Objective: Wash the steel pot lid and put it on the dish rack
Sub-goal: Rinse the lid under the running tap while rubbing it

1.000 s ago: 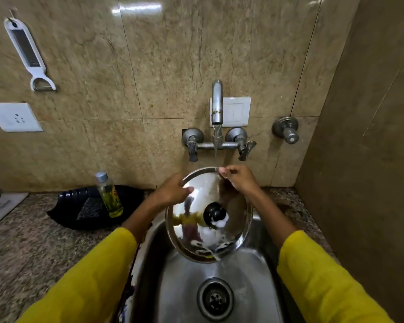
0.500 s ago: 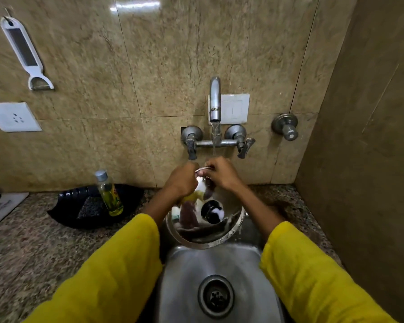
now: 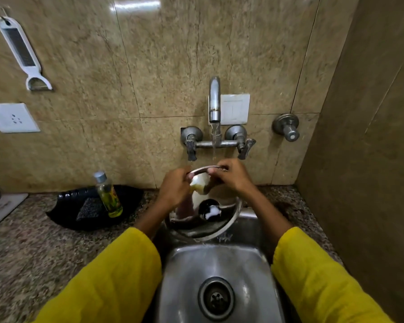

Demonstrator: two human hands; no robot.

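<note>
Head view: the far rim of the lid (image 3: 203, 227) is hidden behind both hands; its black knob (image 3: 209, 209) carries foam. No dish rack is in frame. The lid stands tilted over the back edge of the sink (image 3: 184, 276), under the tap (image 3: 214, 99), whose stream falls between the hands. The basin below it is free. A bottle (image 3: 108, 194) stands well left on the tabletop (image 3: 21, 241). The left hand (image 3: 174, 187) and right hand (image 3: 233, 177) each hold a clenched grip on the lid's upper rim.
</note>
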